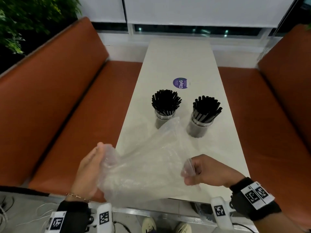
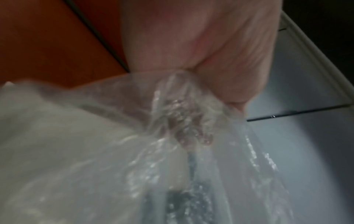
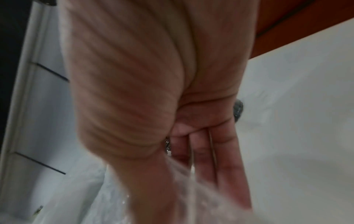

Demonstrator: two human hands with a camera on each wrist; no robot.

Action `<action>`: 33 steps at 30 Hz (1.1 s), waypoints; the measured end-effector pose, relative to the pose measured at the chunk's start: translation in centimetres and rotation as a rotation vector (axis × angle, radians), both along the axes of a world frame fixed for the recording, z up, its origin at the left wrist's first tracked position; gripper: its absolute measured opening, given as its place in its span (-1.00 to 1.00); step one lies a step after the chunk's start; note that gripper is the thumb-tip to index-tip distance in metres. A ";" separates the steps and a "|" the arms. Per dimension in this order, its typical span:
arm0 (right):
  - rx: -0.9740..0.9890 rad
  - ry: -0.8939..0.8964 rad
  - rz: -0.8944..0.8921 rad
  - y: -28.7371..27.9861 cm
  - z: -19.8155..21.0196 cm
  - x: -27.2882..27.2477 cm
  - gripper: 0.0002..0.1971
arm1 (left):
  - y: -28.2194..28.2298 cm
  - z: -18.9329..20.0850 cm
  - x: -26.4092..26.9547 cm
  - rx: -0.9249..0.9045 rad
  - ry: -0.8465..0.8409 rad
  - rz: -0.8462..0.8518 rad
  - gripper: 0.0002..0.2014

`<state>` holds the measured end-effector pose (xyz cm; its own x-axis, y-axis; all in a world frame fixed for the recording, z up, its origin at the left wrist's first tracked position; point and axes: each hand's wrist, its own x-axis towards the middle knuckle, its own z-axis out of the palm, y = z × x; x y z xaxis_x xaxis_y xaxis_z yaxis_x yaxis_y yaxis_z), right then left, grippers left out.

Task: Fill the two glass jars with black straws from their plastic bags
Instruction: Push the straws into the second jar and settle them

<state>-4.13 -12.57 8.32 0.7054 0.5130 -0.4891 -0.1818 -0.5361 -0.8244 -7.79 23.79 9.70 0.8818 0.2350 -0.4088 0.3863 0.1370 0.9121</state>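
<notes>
Two glass jars stand mid-table, each packed with upright black straws: the left jar [image 1: 164,115] and the right jar [image 1: 200,122]. A clear, empty-looking plastic bag [image 1: 148,163] stretches over the table's near end, its far corner reaching between the jars. My left hand [image 1: 91,167] grips the bag's left edge, with the plastic bag [image 2: 134,151] bunched in its fingers in the left wrist view. My right hand [image 1: 202,170] pinches the bag's right edge; thumb and fingers [image 3: 220,174] press the film there.
The white table [image 1: 178,64] runs away from me, with a round purple sticker [image 1: 180,83] beyond the jars. Orange bench seats [image 1: 67,98] flank both sides. Shoes and cables show on the floor below the near edge.
</notes>
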 end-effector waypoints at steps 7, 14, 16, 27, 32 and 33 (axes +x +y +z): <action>0.236 -0.167 -0.638 4.8 0.6 0.9 -0.67 | -1.8 -1.3 -0.5 0.400 -0.191 0.196 -0.70; 0.219 -0.298 -0.790 6.7 -0.1 1.0 -0.61 | 0.2 -2.5 -1.4 0.252 -0.013 0.172 -0.46; 0.251 -0.284 -0.795 6.5 -0.1 1.4 -0.61 | 0.5 -2.9 -2.8 0.105 0.201 -0.128 -0.50; 0.020 -0.360 -0.698 8.0 -0.4 1.6 -0.68 | 1.1 -5.8 -5.8 0.754 0.098 0.115 -0.42; 0.003 -0.249 -0.293 9.1 1.7 2.0 -0.71 | 3.7 -3.3 -4.3 0.995 0.040 -0.144 0.21; 0.013 -0.233 -0.212 9.9 2.2 2.0 -0.72 | 3.1 -2.2 -3.6 0.992 -0.010 -0.271 0.31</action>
<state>-2.13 -2.71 10.54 0.8897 0.3475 -0.2960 -0.0936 -0.4958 -0.8634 -11.40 26.91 7.53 0.9578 0.2557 -0.1315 0.2841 -0.7707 0.5703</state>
